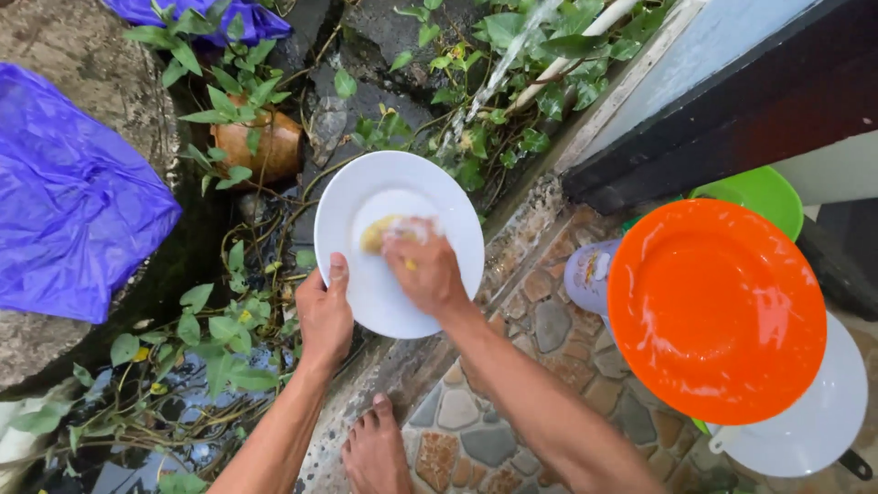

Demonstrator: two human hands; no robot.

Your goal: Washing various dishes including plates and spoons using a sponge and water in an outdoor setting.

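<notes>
A round white plate (pixel 413 186) is held out over a plant-filled ditch. My left hand (pixel 324 311) grips its lower left rim, thumb on the plate's face. My right hand (pixel 426 271) presses a soapy yellow sponge (pixel 377 233) against the middle of the plate, fingers closed over it. Foam covers part of the sponge and my fingertips.
An orange plate (pixel 715 309) lies on a stack with a green one (pixel 764 192) and a white lid (pixel 819 412) at right, beside a plastic bottle (pixel 585 274). Water streams from a pipe (pixel 567 55) above. Purple plastic sheet (pixel 73 201) at left. My bare foot (pixel 375 453) rests on the stone paving.
</notes>
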